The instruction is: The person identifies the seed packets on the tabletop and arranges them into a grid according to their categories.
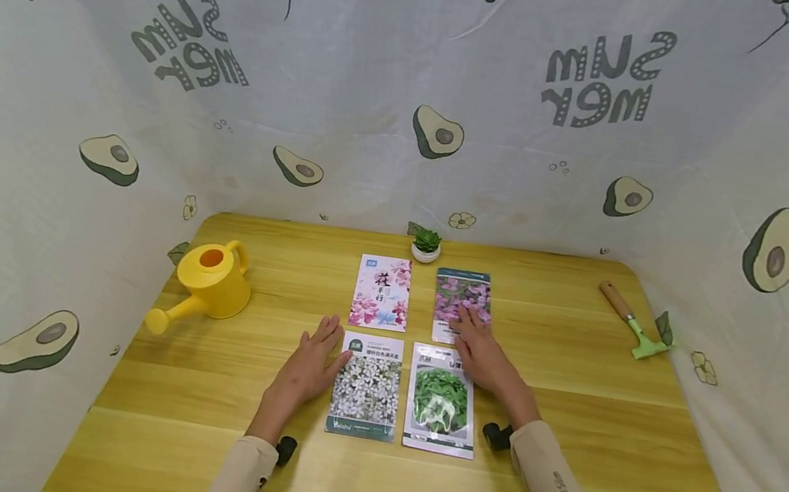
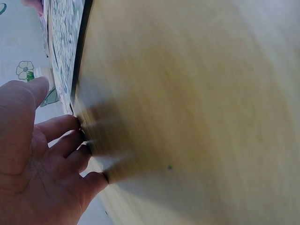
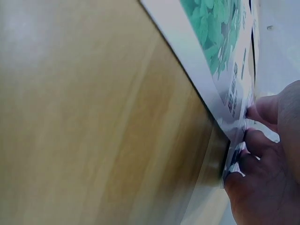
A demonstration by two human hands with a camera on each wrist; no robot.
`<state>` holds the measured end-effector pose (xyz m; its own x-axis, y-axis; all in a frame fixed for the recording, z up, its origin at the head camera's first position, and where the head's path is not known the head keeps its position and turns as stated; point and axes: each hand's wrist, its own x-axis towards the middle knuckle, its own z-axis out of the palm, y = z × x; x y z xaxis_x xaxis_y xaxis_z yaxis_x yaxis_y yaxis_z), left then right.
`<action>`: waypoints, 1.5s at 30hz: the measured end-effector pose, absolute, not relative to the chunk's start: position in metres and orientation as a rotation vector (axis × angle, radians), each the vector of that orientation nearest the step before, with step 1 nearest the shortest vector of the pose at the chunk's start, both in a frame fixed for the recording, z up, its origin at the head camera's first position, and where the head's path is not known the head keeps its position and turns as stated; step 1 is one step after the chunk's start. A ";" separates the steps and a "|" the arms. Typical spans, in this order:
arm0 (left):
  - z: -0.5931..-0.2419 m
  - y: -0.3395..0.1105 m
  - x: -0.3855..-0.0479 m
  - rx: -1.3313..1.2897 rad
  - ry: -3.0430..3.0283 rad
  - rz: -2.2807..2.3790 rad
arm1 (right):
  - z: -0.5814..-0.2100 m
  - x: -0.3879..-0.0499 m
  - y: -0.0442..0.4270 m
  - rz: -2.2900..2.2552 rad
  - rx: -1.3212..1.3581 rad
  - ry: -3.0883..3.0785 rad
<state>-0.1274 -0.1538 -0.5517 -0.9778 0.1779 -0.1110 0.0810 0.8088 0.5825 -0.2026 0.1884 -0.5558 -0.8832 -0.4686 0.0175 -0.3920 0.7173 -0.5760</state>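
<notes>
Several seed packets lie flat in two rows on the wooden table. My right hand (image 1: 483,356) rests its fingertips on the packet with purple-pink flowers (image 1: 462,291), in the back row. Just in front of it is the packet picturing green leaves (image 1: 443,404), partly below that hand. With fingertips on the wood, my left hand (image 1: 306,363) lies beside the white-flower packet (image 1: 366,393), its thumb at the left edge. A white packet with pink blossoms (image 1: 381,293) is behind that one. In the left wrist view, the left fingers (image 2: 65,143) are slightly bent and hold nothing.
A yellow watering can (image 1: 219,280) stands at the left. Behind the packets sits a small potted succulent (image 1: 427,246). A wooden-handled green hand rake (image 1: 626,319) lies at the right. Avocado-printed cloth (image 1: 373,125) hangs around the table's back and sides.
</notes>
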 end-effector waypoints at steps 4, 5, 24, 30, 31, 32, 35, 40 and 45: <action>-0.551 -0.154 -0.127 0.207 2.838 0.893 | -0.555 -0.203 0.186 -0.904 -0.737 2.781; -0.551 -0.153 -0.127 0.208 2.840 0.895 | -0.554 -0.203 0.185 -0.910 -0.741 2.777; -0.553 -0.154 -0.126 0.241 2.858 0.909 | -0.554 -0.206 0.169 -0.836 -0.732 2.755; -0.554 -0.153 -0.127 0.235 2.864 0.899 | -0.555 -0.210 0.164 -0.836 -0.726 2.743; -0.554 -0.153 -0.127 0.233 2.862 0.900 | -0.555 -0.210 0.164 -0.833 -0.732 2.742; -0.554 -0.154 -0.127 0.235 2.862 0.902 | -0.555 -0.211 0.163 -0.827 -0.730 2.740; -0.553 -0.154 -0.127 0.231 2.856 0.902 | -0.554 -0.212 0.162 -0.827 -0.734 2.739; -0.552 -0.154 -0.128 0.222 2.848 0.913 | -0.551 -0.212 0.161 -0.827 -0.735 2.738; -0.553 -0.153 -0.127 0.213 2.850 0.890 | -0.551 -0.211 0.160 -0.822 -0.738 2.742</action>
